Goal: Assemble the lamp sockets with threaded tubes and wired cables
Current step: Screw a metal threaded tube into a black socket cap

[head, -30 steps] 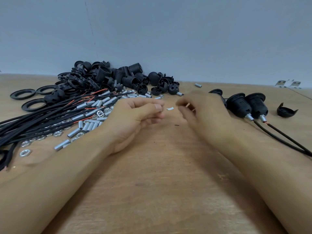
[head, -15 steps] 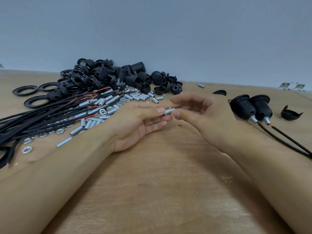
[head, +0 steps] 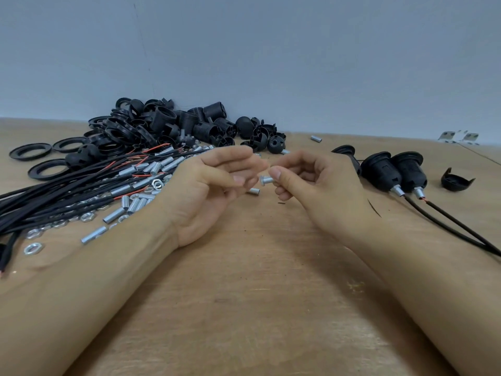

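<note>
Wall (head: pixel 271 50): plain grey-blue, rising behind the far edge of the work surface.
Wooden table (head: pixel 244 308): fills the lower half of the view; both forearms rest on it.
Cable bundle (head: pixel 54 196): black wired cables with red and bare ends, fanned across the left side of the table, running off the left edge.
Socket parts pile (head: pixel 173 126): black threaded socket bodies, domed caps and rings heaped at the far left-centre against the wall.
Loose rings (head: pixel 30 151): flat black rings lying singly to the left of the pile.
Assembled sockets (head: pixel 393 172): two black sockets side by side at right, each with a metal tube at its near end and a black cable trailing toward the right edge.
Loose cap (head: pixel 456 180): a black cap just right of the assembled sockets, lying alone.
Left hand (head: pixel 214 191): palm turned inward, fingers loosely curled and blurred; I cannot tell whether they hold anything.
Right hand (head: pixel 311 185): thumb and forefinger pinch a threaded tube (head: pixel 267 181), held above the table between the two hands with its open end facing left.
Tubes and nuts (head: pixel 135 194): short silver tubes and hex nuts scattered among the cables beside the left wrist.
Stray tube (head: pixel 254 190): lying on the table just below the left fingertips.
</note>
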The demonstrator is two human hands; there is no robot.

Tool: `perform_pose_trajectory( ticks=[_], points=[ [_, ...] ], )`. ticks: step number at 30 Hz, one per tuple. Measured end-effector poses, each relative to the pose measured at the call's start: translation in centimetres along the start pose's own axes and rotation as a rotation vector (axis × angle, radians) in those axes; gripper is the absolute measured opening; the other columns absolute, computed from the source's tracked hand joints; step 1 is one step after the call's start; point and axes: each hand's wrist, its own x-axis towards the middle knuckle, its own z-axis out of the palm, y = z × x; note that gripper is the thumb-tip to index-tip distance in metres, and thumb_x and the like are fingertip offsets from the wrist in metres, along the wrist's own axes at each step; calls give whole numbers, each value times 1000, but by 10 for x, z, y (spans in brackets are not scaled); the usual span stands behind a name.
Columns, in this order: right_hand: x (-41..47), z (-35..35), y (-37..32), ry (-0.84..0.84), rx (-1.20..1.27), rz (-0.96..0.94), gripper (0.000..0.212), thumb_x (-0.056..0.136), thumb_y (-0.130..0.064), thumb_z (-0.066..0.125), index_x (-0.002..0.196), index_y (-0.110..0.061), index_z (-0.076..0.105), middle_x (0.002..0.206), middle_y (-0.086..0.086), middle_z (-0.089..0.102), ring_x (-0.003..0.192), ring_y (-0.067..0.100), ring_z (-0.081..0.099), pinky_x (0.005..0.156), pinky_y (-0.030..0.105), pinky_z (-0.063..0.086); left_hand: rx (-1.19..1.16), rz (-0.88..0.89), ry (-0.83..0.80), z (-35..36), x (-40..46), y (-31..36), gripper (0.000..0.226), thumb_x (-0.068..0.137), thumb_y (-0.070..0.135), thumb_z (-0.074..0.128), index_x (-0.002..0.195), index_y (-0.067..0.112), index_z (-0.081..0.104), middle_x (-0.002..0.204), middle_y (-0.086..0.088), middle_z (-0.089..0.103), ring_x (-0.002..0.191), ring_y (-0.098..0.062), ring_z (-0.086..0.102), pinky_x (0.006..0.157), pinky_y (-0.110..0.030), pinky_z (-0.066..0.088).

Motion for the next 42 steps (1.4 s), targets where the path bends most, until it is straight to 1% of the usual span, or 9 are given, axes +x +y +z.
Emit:
perform_pose_trajectory(
  ticks=[7, 10, 16, 21, 26, 30, 32, 37, 42],
  points=[
    [4, -1, 3, 87, 100, 70, 14, 90, -8, 68, 89, -21, 64, 68, 2, 71, 60, 13, 68, 60, 21, 55, 425, 77, -32, 4, -7, -5, 75, 57, -6, 49, 130, 11, 55, 108, -9, 75, 115, -24, 65, 101, -41, 50],
    [5, -3, 4, 119, 106, 86, 13, 90, -11, 69, 94, -19, 61, 70, 4, 72, 62, 15, 70, 63, 22, 55, 373, 200, 14, 2, -6, 0, 72, 58, -5, 44, 129, 7, 55, 87, -10, 77, 106, -25, 69, 90, -35, 54],
    [7, 0, 5, 192, 120, 111, 12, 89, -9, 70, 92, -16, 60, 66, 3, 69, 61, 17, 69, 66, 31, 57, 536, 164, -103, 7, -10, -9, 89, 58, -3, 51, 146, 11, 39, 114, -7, 74, 113, -25, 66, 92, -30, 52],
    [6, -1, 2, 231, 124, 121, 14, 89, -9, 70, 93, -16, 59, 64, 2, 67, 59, 15, 68, 62, 26, 55, 446, 309, -91, 2, -10, -2, 66, 65, -2, 48, 131, 6, 52, 82, -10, 76, 105, -26, 68, 93, -31, 51],
    [7, 1, 3, 229, 73, 127, 13, 89, -10, 70, 93, -18, 60, 57, -6, 61, 55, 6, 63, 52, 18, 45, 518, 233, -172, 8, -11, -9, 77, 63, 0, 54, 139, 9, 47, 122, -11, 69, 120, -28, 60, 95, -36, 50],
    [8, -3, 5, 253, 62, 142, 13, 88, -11, 70, 90, -20, 61, 60, -4, 60, 53, 5, 61, 50, 15, 41, 458, 413, -82, 2, -10, -1, 65, 66, -5, 45, 131, 4, 52, 69, -8, 74, 104, -31, 68, 93, -34, 51],
    [8, -4, 5, 246, 68, 148, 13, 89, -10, 70, 90, -19, 61, 63, 1, 62, 53, 6, 60, 49, 14, 40, 445, 451, -12, 0, -9, 3, 58, 66, -3, 45, 121, 6, 59, 62, -5, 71, 92, -30, 67, 87, -36, 50],
    [8, -3, 7, 223, 83, 160, 9, 90, -11, 68, 93, -15, 61, 67, 8, 64, 51, 5, 59, 48, 13, 40, 782, 483, 62, 3, -12, -6, 50, 71, 2, 48, 115, 22, 61, 77, 6, 75, 69, -30, 59, 64, -33, 45],
    [6, 0, 7, 172, 53, 154, 13, 91, -11, 67, 98, -19, 58, 59, -3, 62, 51, 4, 60, 51, 16, 45, 957, 443, -52, 8, -18, -11, 68, 75, 8, 50, 141, 22, 45, 128, 10, 64, 120, -9, 58, 100, -45, 44]
  ],
)
